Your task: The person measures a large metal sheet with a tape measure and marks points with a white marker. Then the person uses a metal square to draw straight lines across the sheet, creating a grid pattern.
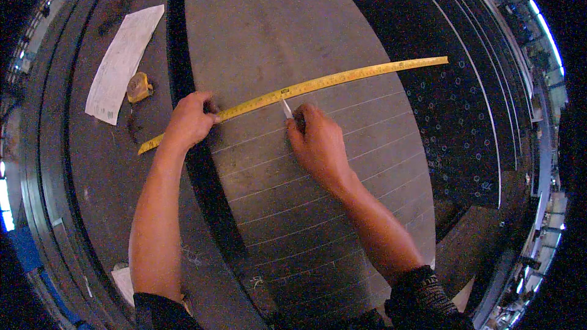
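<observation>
A long yellow measuring strip with dark graduations lies across a grey metal plate, its ends reaching past the plate on both sides. At the plate's left edge, my left hand is closed on the strip, thumb and fingers pressing it. My right hand pinches a white pointed stick of chalk. The chalk's tip meets the strip's lower edge near the middle of the plate, or sits just beside it. Several thin white lines run across the plate below the strip.
On the dark surface at left lie a white paper sheet and a yellow tape measure case. To the right, a lower dark plate bears many small chalk circles. Dark gaps flank the grey plate. Another pale piece sits by my left forearm.
</observation>
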`<state>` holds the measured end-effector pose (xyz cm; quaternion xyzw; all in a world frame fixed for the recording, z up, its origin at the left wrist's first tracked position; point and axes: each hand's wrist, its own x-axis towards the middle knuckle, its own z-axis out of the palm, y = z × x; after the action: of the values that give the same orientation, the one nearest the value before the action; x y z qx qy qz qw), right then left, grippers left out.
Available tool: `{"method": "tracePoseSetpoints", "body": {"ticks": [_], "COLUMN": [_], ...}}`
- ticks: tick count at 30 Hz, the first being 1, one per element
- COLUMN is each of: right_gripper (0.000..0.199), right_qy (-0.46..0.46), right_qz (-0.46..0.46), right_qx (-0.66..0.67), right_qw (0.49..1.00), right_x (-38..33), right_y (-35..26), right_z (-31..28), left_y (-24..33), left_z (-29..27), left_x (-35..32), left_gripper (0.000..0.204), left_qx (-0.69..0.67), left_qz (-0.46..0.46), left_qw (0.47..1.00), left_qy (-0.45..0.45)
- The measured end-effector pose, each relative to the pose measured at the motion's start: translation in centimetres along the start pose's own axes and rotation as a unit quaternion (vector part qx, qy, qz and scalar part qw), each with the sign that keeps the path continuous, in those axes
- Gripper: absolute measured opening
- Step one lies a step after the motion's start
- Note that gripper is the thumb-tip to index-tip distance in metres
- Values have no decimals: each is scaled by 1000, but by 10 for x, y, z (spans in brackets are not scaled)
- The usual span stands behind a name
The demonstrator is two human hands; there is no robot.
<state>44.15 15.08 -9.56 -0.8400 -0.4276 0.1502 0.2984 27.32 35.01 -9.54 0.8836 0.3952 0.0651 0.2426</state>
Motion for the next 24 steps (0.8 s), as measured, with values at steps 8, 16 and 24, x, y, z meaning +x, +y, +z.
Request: {"method": "tracePoseSetpoints", "body": {"ticks": [8,16,24], "right_gripper": [20,20,17], "right_qy": [1,-2,31], "right_qz": [-8,-5,-32], "right_qx": [15,19,-32], "right_qw": [1000,1000,998], "right_x": [9,12,13], "right_y": [9,8,10], "right_z": [10,5,16], "left_y": [-4,8,4], "left_z": [6,-3,8], "left_x": [-3,-2,2], "left_gripper": [42,41,39], "left_qx": [-11,14,-29], "left_qz": [2,-15,-2], "left_qw": [1000,1000,999], "left_qy": [19,-4,13]}}
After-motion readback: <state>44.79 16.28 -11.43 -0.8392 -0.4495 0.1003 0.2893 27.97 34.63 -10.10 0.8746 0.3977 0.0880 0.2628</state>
